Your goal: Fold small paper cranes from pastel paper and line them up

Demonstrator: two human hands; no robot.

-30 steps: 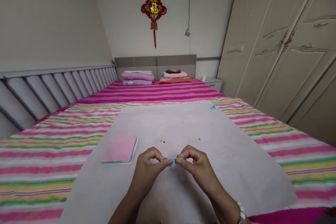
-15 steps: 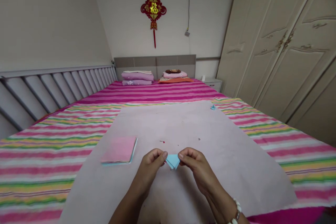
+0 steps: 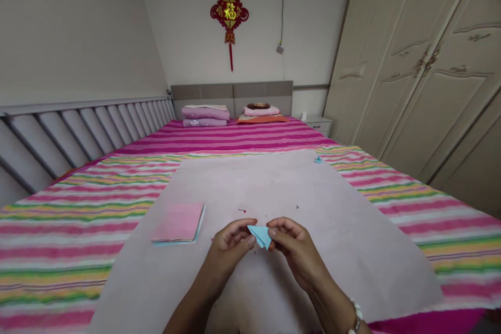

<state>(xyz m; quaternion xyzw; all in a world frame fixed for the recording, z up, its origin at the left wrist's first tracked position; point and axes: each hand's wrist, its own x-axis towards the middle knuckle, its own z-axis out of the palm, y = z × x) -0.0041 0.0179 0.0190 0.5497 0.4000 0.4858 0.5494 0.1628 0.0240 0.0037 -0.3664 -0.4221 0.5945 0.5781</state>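
A small folded piece of light blue paper is held just above the white sheet, with a pointed corner toward the left and another pointing down. My right hand pinches its right end between thumb and fingers. My left hand is at the paper's left side, thumb and index finger spread apart around the left corner. Whether the left thumb touches the paper's edge I cannot tell. To the left lies a stack of square paper, pink on top with blue and white edges below. A white bracelet circles my right wrist.
A large white sheet covers the middle of the bed over a striped cloth. Near its far right corner sits a small blue folded paper piece. A tiny red-ended item lies beyond my hands. Folded bedding is by the headboard.
My left fingers have loosened from the paper's left corner and spread apart. The paper has tilted and shifted slightly right, still pinched by my right hand.
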